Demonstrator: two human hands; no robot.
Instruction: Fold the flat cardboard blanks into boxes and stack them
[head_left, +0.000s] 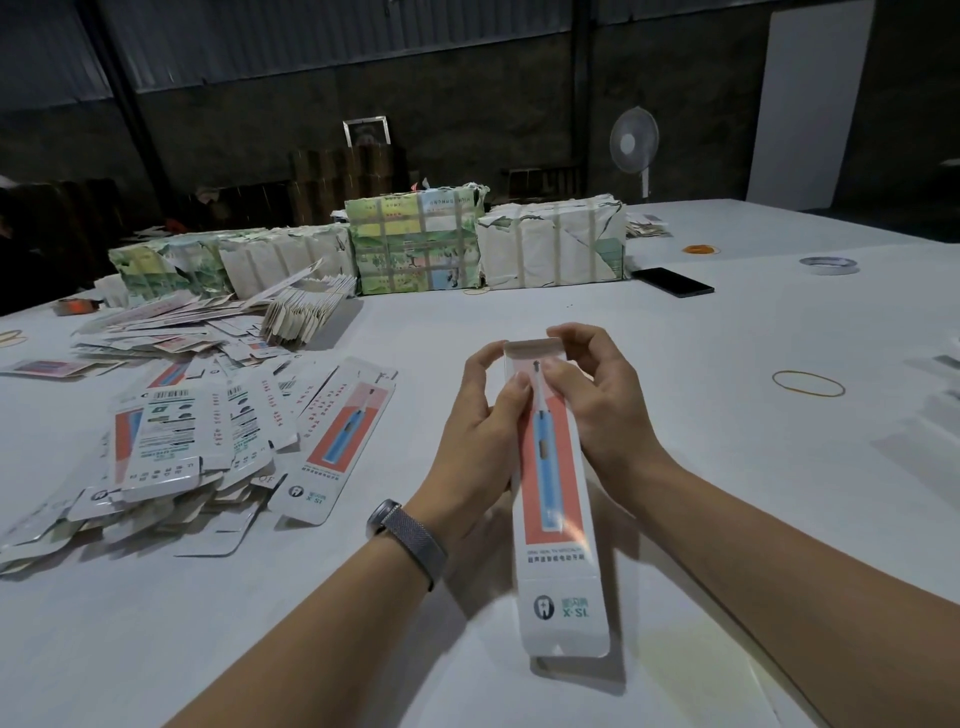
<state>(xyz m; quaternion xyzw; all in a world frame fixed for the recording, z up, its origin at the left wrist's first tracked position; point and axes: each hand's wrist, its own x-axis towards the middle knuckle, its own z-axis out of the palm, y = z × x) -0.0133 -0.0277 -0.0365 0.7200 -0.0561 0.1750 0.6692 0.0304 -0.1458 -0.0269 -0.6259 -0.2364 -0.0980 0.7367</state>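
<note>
I hold one long narrow toothbrush box (558, 525), white with a coral panel and a blue brush printed on it, above the white table (727, 364). It is opened into a tube, its near end flap hanging open towards me. My left hand (480, 441) grips the far part of the box from the left. My right hand (597, 395) grips it from the right, with fingers curled over the far end flap. A loose heap of flat blanks (208, 441) of the same print lies on the table to the left.
Paper-wrapped, strapped bundles (415, 244) line the table's far side. A fanned pile of blanks (301, 312) leans in front of them. A black phone (672, 281), a tape roll (828, 265) and a rubber band (808, 383) lie to the right. A standing fan (634, 143) is beyond.
</note>
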